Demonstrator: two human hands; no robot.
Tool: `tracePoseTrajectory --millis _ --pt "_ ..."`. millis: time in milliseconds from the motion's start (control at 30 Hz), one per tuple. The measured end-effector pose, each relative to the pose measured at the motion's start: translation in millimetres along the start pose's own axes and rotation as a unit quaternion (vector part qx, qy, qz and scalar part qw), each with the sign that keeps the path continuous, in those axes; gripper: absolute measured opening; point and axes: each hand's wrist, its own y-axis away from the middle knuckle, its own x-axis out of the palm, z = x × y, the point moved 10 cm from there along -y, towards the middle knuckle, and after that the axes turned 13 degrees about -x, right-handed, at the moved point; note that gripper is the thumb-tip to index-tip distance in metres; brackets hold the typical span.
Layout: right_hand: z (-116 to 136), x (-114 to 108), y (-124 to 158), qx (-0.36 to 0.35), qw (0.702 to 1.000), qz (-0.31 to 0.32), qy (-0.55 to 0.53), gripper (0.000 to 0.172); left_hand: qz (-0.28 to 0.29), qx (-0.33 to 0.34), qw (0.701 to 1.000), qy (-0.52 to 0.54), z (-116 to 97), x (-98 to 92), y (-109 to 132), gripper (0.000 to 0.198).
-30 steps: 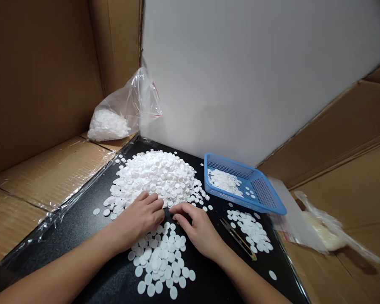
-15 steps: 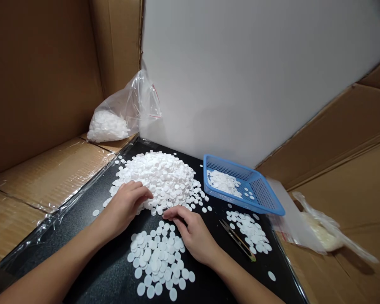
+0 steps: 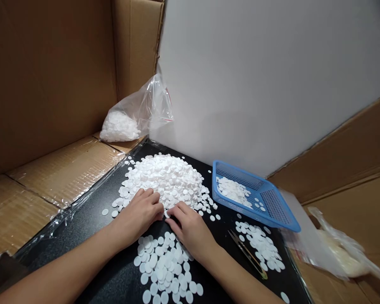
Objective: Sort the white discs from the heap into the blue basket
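Note:
A large heap of small white plastic discs (image 3: 167,175) lies on the black tabletop. At its front edge my left hand (image 3: 145,209) has its fingers curled down; what they hold, if anything, is hidden. Close beside it is my right hand (image 3: 190,226), thumb and index finger closed around a white disc (image 3: 166,214) at the fingertips. A looser spread of discs (image 3: 166,270) lies nearer to me, partly beneath the right hand and wrist.
A blue perforated basket (image 3: 281,217) with discs stands right of the heap. Small thread snips (image 3: 248,255) lie beside another group of discs (image 3: 262,247). A clear bag of white pieces (image 3: 120,126) sits back left; a plastic bag (image 3: 345,257) lies right. Cardboard (image 3: 50,84) walls the left.
My left hand has moved right and curled its fingers, coming close to my right hand. The right fingertips have closed in. The whole view has shifted slightly.

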Motion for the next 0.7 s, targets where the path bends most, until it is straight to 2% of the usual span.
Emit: tracePoseTrajectory --millis 67,200,300,433,700 --pt "1.0 1.4 -0.8 -0.008 1.0 0.003 0.016 0.013 0.002 0.007 1.0 -0.007 -1.5 -0.2 0.8 0.018" --pt "-8.6 -7.9 7.9 0.028 0.997 -0.006 -0.076 0.018 0.006 0.008 1.0 0.0 0.9 2.4 1.1 0.016" --pt "-15.5 -14.3 15.3 0.045 0.991 0.005 -0.128 0.024 0.01 0.002 1.0 0.019 3.8 6.3 0.9 0.016" --pt "-24.7 -15.5 19.8 0.08 0.978 0.026 -0.189 0.023 0.028 0.0 0.998 0.048 5.2 11.4 0.7 0.017" --pt "-18.8 -20.0 16.0 0.049 0.988 0.047 -0.136 0.016 0.064 -0.015 0.995 0.078 6.6 12.4 -3.1 0.02"
